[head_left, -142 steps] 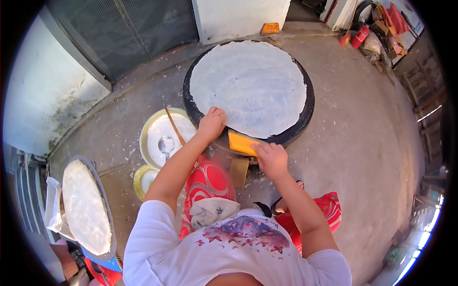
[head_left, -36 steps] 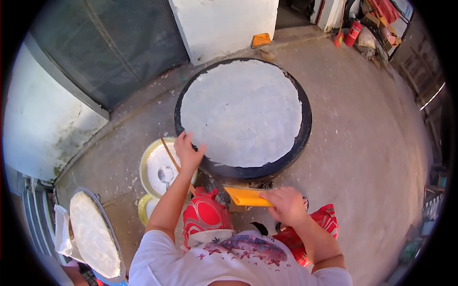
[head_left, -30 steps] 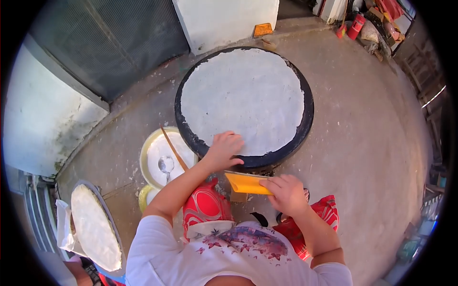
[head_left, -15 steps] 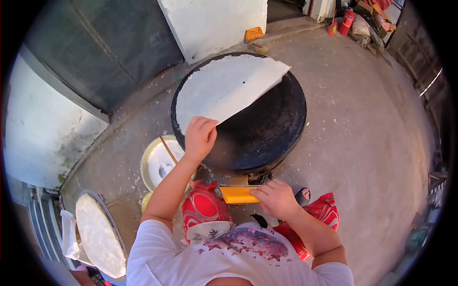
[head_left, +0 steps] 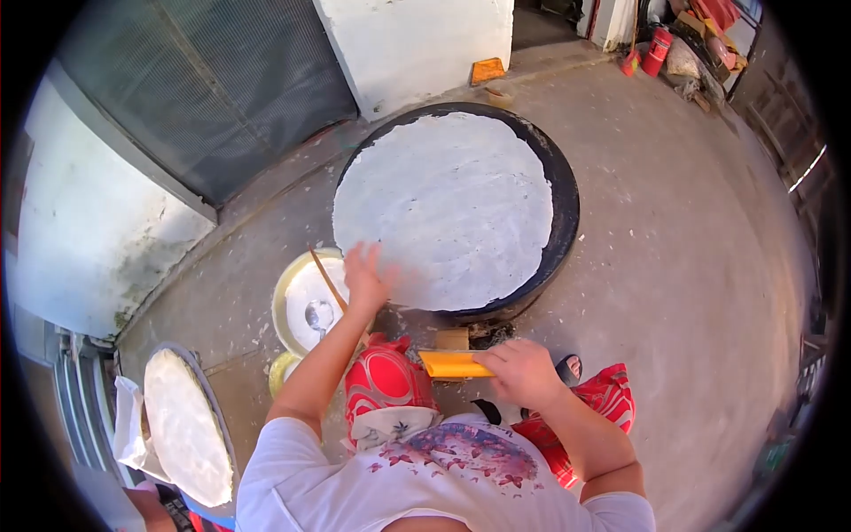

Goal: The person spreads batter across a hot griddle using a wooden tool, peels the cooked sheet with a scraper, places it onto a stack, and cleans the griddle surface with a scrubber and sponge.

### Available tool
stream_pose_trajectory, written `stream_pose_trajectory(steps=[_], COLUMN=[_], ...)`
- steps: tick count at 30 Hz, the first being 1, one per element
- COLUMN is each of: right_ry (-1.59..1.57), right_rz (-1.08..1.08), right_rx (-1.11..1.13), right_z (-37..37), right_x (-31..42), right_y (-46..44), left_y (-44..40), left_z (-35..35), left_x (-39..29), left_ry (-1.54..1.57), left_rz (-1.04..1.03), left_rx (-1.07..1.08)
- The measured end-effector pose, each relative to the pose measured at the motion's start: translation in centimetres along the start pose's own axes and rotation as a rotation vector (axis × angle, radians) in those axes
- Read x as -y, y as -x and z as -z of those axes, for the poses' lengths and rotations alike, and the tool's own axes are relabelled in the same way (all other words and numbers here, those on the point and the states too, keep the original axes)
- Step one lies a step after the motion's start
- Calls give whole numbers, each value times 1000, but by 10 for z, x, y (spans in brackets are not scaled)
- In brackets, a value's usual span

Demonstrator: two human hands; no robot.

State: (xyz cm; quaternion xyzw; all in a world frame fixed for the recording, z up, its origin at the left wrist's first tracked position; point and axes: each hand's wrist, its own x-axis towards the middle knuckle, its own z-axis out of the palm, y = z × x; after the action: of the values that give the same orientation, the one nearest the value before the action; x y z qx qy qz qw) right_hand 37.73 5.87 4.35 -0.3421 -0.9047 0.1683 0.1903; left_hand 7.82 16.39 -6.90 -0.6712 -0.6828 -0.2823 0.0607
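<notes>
A thin, pale round pancake (head_left: 448,204) lies flat over most of the black round griddle (head_left: 565,199), leaving a dark rim bare on the right. My left hand (head_left: 368,279) is by the pancake's near-left edge, fingers spread and slightly blurred, with nothing seen in them. In my right hand (head_left: 525,372) is a yellow scraper (head_left: 454,364), held in front of my lap, off the griddle's near side. Left of the griddle stands a tub (head_left: 283,310) of white batter. A metal ladle (head_left: 317,314) sits in it, and a wooden stick (head_left: 326,278) crosses it.
At lower left, pale round sheets (head_left: 186,430) lie on a round tray beside a white cloth-like piece (head_left: 130,421). A white wall (head_left: 417,53) and a dark screen door (head_left: 213,89) stand behind the griddle. A red canister (head_left: 656,51) stands at the far right.
The pancake was partly folded up, its edge pinched in my left hand; now it lies flat on the griddle. My left hand has let go and opened. The scraper stays in my right hand.
</notes>
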Motion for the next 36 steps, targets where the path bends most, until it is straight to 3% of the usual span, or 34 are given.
stream_pose_trajectory(steps=[1, 3, 7, 9, 13, 14, 15, 17, 18, 20, 22, 24, 25, 27, 31, 36], right_ry=[-18, -9, -12, -26, -199, -195, -480, -1167, -1163, -1471, -1376, -981, -978, -246, -380, -193], right_rz=[-15, -30, -43, -73, -188, -183, -345, -577, -569, -558, -643, -596, -583, -465, -257, -57], right_rx=[-6, 0, -46, -47, -162, -160, -220, -333, -325, -396, -440, -231, -220, -355, -522, -588], right_z=[0, -1, -7, -8, -13, -15, -18, -23, -19, -4, 0, -6, 1, 25, 39, 56], right_x=[0, 0, -7, -9, -14, -16, -19, -25, -25, -24, -25, -52, -43, -21, -12, 45], right_y=[0, -1, -3, -4, -6, -6, -4, -3, -4, -14, -24, -25, -38, -79, -168, -285], left_y=[-2, -14, -22, -21, -22, -26, -33, -62, -78, -111, -141, -164, -171, -173, -140, -78], left_z=[-3, -3, 2, -15, -24, -30, -32, 1, 25, 76, 116, 163, 194, 250, 354, 436], left_x=[4, 9, 14, 31, 49, 57, 65, 68, 60, 48, 50, 47, 39, 26, 9, 33], left_ry=[-4, 84, 236, 635, 850, 785, 717, 422, 334, 255, 278, 328, 363, 455, 339, 155], left_rz=[6, 662, 824, 938, 913, 819, 724, 541, 450, 266, 71, -97, -163, -244, -360, -407], left_rx=[-4, 38, 122, 40, 174, 50, -72, -102, -97, -71, -40, -6, 17, 58, 11, -6])
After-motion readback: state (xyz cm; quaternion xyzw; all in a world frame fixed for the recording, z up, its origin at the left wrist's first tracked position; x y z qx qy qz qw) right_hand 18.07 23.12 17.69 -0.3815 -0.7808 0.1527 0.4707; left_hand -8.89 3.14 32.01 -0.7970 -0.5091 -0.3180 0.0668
